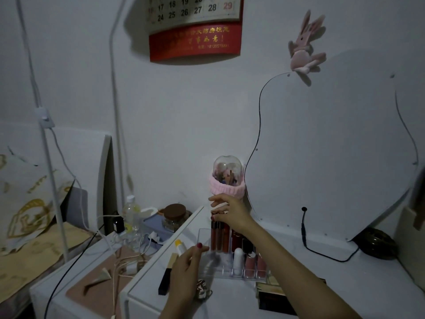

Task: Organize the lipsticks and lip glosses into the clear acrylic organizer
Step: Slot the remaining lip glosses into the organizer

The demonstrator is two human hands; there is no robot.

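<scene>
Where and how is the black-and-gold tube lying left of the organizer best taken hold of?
Grip the black-and-gold tube across its narrow width near the middle, fingers coming down from above. It lies flat on the white tabletop, long and slim, with its long sides free; the left hand beside it looks nearest. The clear organizer stands apart to its right.

Bedroom: vanity mirror (333, 146), calendar (195, 26).

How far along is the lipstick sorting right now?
Mostly done: several tubes stand in the clear acrylic organizer. In hand: the right hand pinches a lip gloss at the back row; the left hand holds a yellow-capped stick. Left: the black-and-gold tube on the tabletop.
</scene>
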